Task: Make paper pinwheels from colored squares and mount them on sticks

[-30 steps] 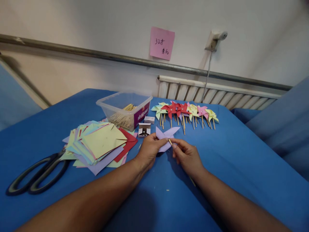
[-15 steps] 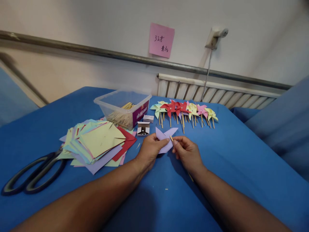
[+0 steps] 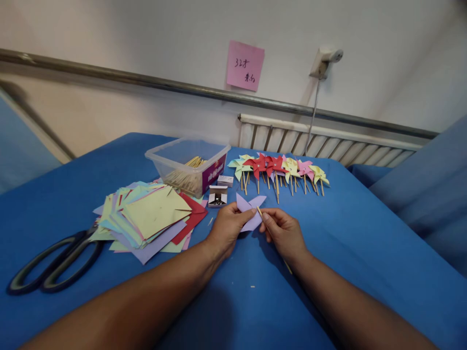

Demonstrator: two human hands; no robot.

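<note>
Paper (image 3: 251, 224), lilac and folded into points, sits in our left hand (image 3: 226, 227), thumb on top, just above the blue cloth (image 3: 365, 248) near its middle. Our right hand (image 3: 283, 234) pinches a thin stick (image 3: 259, 212) between thumb and fingertips, the other fingers curled in; its upper end overlaps the lilac's right edge, though we cannot tell whether the two touch. The lower end shows beneath our wrist.

Just beyond our left hand stands an open box (image 3: 218, 203) of small shiny pieces, with a closed box (image 3: 225, 181) behind it. Left of these we have a clear tub (image 3: 214, 172) of sticks, and before that a loose pile of coloured sheets (image 3: 156, 214), next to the scissors (image 3: 80, 238). Pinwheels (image 3: 275, 165) in red, yellow, pink and pale green lie in a row towards the radiator (image 3: 328, 141).
</note>
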